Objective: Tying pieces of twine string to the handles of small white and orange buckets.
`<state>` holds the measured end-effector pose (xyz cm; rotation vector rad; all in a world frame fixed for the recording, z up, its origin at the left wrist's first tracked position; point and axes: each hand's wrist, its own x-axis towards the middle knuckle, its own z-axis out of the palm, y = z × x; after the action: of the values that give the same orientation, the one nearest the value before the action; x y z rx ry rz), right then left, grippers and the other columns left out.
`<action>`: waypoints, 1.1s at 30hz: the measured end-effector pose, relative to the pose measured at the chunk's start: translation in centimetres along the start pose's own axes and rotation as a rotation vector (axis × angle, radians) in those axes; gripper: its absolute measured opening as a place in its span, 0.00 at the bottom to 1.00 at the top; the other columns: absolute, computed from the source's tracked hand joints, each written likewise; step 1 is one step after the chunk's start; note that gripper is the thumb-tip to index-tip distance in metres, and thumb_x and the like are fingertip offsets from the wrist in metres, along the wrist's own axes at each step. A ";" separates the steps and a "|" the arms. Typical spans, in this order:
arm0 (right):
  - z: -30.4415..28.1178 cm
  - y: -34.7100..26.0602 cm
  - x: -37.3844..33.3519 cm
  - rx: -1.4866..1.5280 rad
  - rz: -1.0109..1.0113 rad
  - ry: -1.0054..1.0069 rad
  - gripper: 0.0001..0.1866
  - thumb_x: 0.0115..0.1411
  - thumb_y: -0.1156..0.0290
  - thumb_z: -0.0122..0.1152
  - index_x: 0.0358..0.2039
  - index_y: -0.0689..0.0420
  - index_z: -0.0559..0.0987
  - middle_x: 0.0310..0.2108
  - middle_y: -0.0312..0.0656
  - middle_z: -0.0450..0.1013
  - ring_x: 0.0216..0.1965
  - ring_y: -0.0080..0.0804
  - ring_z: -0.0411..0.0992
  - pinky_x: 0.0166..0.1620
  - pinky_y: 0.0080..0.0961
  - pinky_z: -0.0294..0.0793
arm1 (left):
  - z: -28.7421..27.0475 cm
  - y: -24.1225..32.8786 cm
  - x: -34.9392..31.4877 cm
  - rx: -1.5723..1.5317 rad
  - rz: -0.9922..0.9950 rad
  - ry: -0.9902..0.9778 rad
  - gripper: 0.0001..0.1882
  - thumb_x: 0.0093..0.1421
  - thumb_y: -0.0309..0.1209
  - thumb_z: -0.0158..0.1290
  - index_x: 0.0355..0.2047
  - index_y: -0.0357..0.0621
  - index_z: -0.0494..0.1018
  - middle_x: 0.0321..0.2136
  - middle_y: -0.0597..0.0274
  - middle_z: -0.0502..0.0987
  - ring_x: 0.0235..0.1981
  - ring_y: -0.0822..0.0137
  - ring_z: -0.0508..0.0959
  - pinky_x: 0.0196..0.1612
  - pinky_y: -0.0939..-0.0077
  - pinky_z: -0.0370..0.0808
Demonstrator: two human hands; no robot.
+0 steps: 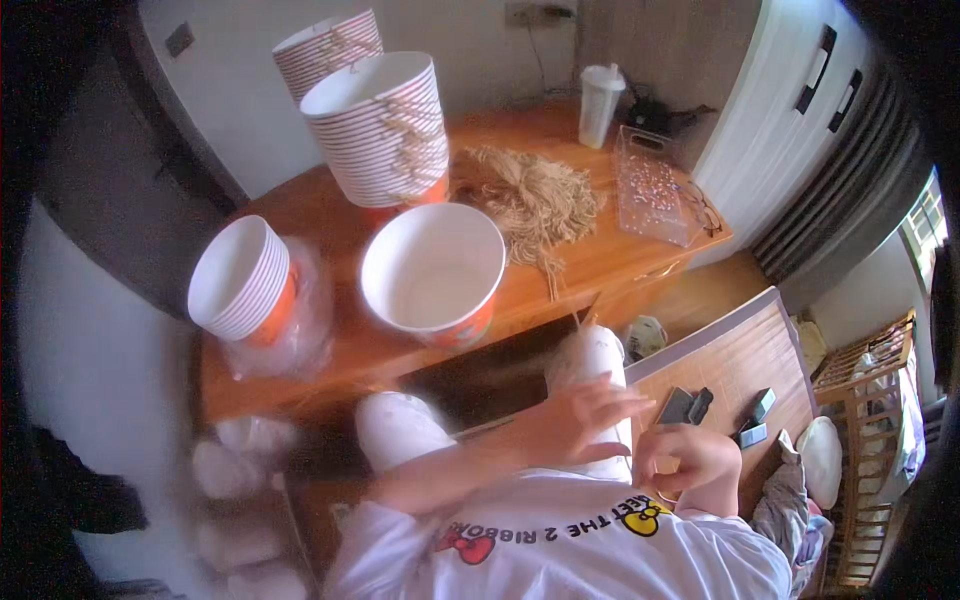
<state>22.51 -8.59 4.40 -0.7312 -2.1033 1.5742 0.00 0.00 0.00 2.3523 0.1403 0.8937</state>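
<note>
My left hand (600,412) reaches across my lap, slightly blurred, with its fingers stretched out and nothing visible in them. Beside it my right hand (690,460) is closed, the fingers curled in; whatever they may hold is hidden. Both hands are above my white shirt and trousers, apart from the table. In front of me a white-lined paper bucket (425,265) stands upright at the table's near edge. Behind it rises a tall stack of paper buckets (375,130) with twine handles along one side. A loose pile of tan twine (530,200) lies to its right.
The wooden table (340,345) also carries a bucket stack (240,280) in clear plastic, another stack (325,50), a lidded cup (600,105) and a clear tray (640,225) of small pieces. At right, a mat-covered surface (720,360) holds a dark phone-like object (677,406) and small boxes.
</note>
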 end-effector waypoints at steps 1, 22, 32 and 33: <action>0.3 -0.9 0.0 -0.001 -0.012 -0.009 0.08 0.53 0.82 0.61 0.35 0.59 0.77 0.36 0.40 0.76 0.39 0.35 0.75 0.43 0.28 0.71 | 0.7 0.4 0.2 -0.087 0.004 -0.003 0.31 0.58 0.41 0.58 0.59 0.49 0.62 0.34 0.54 0.77 0.38 0.55 0.78 0.55 0.56 0.69; 4.2 3.5 6.1 -0.248 0.462 0.283 0.04 0.58 0.78 0.57 0.34 0.59 0.77 0.32 0.41 0.76 0.36 0.35 0.75 0.39 0.29 0.73 | 6.0 -1.1 -13.4 -0.776 -0.830 -0.170 0.13 0.67 0.38 0.48 0.39 0.41 0.72 0.34 0.68 0.73 0.37 0.71 0.73 0.43 0.77 0.70; 4.9 4.3 7.9 -0.314 0.116 0.409 0.07 0.54 0.81 0.60 0.34 0.59 0.78 0.30 0.43 0.76 0.34 0.41 0.76 0.38 0.29 0.75 | 4.5 -1.8 -12.8 -0.777 -0.774 0.101 0.11 0.68 0.34 0.45 0.39 0.40 0.74 0.35 0.66 0.75 0.39 0.73 0.73 0.45 0.78 0.69; 4.8 4.4 7.6 -0.320 0.097 0.479 0.09 0.52 0.84 0.61 0.34 0.58 0.79 0.31 0.42 0.77 0.34 0.39 0.76 0.38 0.29 0.75 | 3.1 -1.2 -11.7 -0.722 -0.849 0.093 0.11 0.67 0.32 0.45 0.33 0.41 0.74 0.31 0.68 0.74 0.35 0.74 0.72 0.42 0.78 0.69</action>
<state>14.40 -6.34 -1.06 -1.1987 -1.9867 0.9780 -6.89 -4.16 -9.16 1.3662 0.6706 0.4916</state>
